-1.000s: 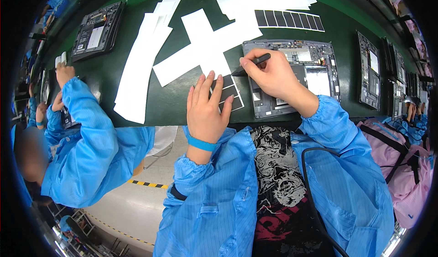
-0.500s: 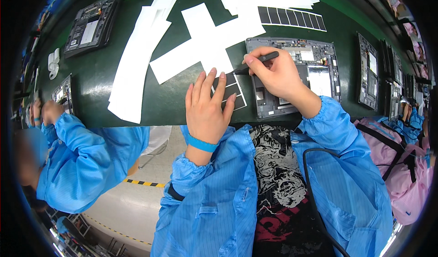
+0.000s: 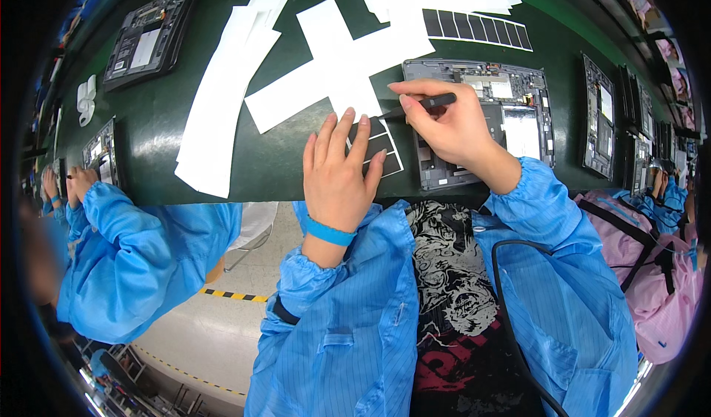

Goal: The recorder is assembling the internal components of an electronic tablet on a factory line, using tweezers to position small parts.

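My left hand lies flat, fingers spread, on a sheet of black rectangular stickers at the near edge of the dark green bench. My right hand grips a black pen-like tool, its tip pointing left toward the top of that sticker sheet. Under and behind my right hand lies an opened grey device chassis with its boards exposed. A blue band sits on my left wrist.
White backing strips and a white cross of strips lie left and behind. Another black sticker sheet lies at the back. More opened devices sit around. A co-worker's blue sleeve and hands are at the left.
The view has shifted slightly, and the co-worker's arm at the left has pulled back toward the left edge. My hands stay on the sticker sheet and the tool.
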`<state>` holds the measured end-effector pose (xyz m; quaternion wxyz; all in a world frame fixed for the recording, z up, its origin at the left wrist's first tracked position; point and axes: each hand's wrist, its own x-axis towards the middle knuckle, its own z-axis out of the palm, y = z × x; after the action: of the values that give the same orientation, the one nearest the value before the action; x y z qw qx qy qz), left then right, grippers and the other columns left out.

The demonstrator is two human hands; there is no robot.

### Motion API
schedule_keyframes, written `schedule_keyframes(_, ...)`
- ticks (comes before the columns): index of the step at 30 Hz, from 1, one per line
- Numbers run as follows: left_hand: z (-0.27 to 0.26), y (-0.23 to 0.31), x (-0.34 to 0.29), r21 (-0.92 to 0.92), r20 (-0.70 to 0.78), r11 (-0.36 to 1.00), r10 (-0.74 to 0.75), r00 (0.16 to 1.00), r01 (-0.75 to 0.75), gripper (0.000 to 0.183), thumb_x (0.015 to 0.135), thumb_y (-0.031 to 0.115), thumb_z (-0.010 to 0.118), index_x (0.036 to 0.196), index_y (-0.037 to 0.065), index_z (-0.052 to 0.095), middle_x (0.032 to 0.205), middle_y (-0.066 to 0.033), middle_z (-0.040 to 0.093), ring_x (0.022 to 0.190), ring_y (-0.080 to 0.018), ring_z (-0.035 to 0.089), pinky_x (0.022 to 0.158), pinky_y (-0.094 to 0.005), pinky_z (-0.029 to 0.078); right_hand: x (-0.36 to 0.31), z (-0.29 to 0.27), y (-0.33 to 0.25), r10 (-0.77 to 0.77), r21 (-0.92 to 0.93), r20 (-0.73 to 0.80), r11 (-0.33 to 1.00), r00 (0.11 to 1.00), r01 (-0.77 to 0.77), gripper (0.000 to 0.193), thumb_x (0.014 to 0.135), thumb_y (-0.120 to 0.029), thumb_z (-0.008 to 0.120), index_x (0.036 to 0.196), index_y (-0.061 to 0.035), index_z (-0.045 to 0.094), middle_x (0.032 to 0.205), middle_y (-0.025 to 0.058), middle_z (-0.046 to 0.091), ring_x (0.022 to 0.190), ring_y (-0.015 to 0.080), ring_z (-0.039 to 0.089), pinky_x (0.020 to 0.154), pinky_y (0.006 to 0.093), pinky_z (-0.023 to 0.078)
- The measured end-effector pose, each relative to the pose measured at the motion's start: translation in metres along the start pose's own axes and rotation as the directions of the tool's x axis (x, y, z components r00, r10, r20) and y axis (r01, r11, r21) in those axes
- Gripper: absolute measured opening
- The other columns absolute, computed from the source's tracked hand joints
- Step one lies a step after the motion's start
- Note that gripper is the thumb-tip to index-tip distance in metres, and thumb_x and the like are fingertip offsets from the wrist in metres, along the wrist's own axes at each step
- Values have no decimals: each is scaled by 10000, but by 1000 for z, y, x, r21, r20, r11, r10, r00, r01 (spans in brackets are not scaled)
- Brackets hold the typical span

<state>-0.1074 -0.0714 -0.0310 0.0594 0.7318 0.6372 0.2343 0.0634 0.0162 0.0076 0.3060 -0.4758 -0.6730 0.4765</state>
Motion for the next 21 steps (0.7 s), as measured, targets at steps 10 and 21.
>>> schedule_keyframes(10,-2,9,-1,197,53,980,21,998,-31,465,883,288,620,1301,90,572,1379,-114,501,1285,-332,460,1025,-499,399,-7,-4,0,-341,-32,-11,940,940,340,207,839,-35,645,1033,-12,711,934,134,722,816,145,690,704,256,550)
schedule_keyframes(21,-24,6,21,158,32,987,18,999,-23,394,852,128,647,1239,66,604,1269,-192,525,1147,-367,519,944,-428,441,-56,-134,28,-232,239,-374,911,898,335,228,945,-118,582,1054,71,647,941,164,680,740,225,700,543,245,513)
